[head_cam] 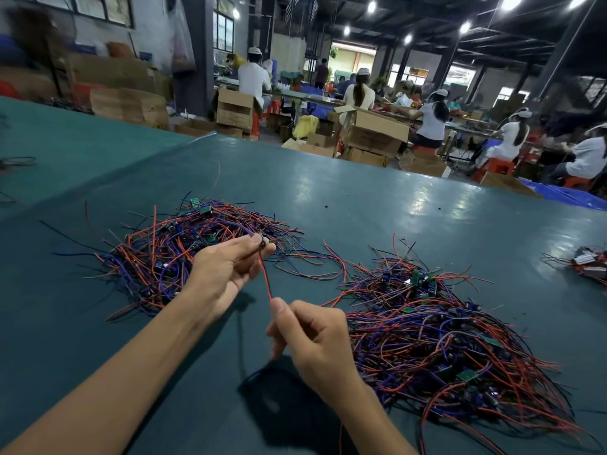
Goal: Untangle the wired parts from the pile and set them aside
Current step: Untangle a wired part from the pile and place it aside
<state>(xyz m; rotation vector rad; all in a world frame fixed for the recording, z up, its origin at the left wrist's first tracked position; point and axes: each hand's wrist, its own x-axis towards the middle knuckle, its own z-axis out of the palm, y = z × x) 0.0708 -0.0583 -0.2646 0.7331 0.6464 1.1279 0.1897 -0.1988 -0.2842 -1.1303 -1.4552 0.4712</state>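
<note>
Two heaps of red, blue and black wired parts with small green boards lie on the green table [377, 198]. The left pile [184, 251] sits ahead of my left hand [226, 270], which pinches a small dark part at the top end of a red wire [265, 274] between thumb and fingertips. My right hand [312, 339] pinches the same red wire lower down, so the wire runs taut between both hands above the table. The right pile [443, 339] spreads beside my right hand.
A smaller bunch of wired parts [588, 264] lies at the table's right edge. A loose red wire [216, 174] lies farther back. Beyond the table's far edge stand cardboard boxes [374, 129] and several seated people at benches.
</note>
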